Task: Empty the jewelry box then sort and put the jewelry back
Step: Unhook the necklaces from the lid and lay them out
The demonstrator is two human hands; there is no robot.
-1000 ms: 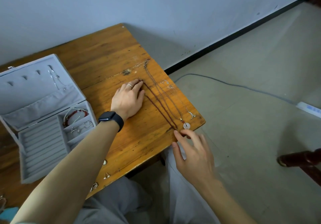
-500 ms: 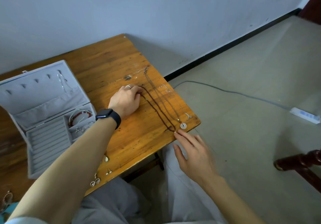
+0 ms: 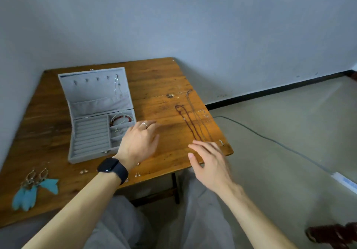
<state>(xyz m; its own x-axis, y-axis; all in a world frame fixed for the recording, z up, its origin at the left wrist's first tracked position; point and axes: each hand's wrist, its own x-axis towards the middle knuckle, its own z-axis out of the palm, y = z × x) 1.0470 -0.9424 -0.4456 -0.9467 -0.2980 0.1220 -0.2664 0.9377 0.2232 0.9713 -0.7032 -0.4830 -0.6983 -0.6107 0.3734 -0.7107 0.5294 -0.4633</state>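
Left hand (image 3: 138,144) and right hand (image 3: 210,163) both empty; necklaces (image 3: 193,125) lined up at the right edge of the table (image 3: 164,78).

I see the left hand flat-fingered, gripping nothing, just right of the open box (image 3: 90,132). The right hand is likewise spread over the near ends of the red cord (image 3: 186,120) and the thin chain (image 3: 195,111), which lie side by side. A bracelet (image 3: 121,119) sits in the box; feather earrings (image 3: 32,188) lie far left. I judge sorting is under way. I'd lift each necklace by one end, keep the strands uncrossed, and draw them inward, since a nudge could tip them off the edge.
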